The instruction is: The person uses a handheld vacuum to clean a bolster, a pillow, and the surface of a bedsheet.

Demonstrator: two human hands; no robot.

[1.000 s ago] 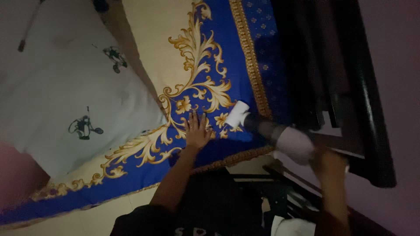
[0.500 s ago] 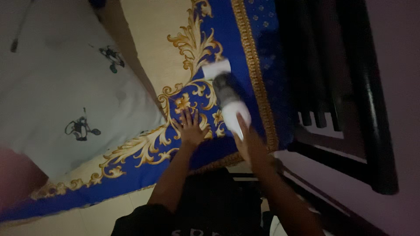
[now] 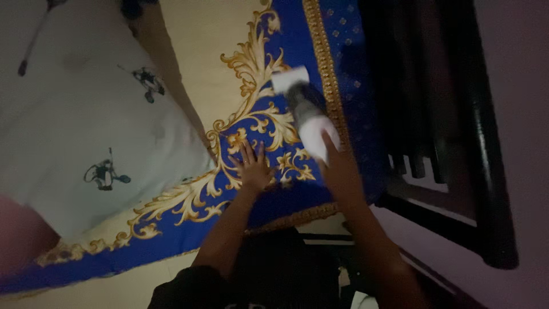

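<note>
bed: blue-gold bedspread [image 3: 286,200], white printed pillow [image 3: 86,131] lying on it.

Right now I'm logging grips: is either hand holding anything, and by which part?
The right hand grips the roller tool by its white handle end. The left hand holds nothing, flat on the blue bedcover.

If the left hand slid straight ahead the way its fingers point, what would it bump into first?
Probably nothing soon: the left hand lies flat on the blue and gold bedcover, fingers pointing up the picture along open fabric. Depth is hard to judge.
</note>
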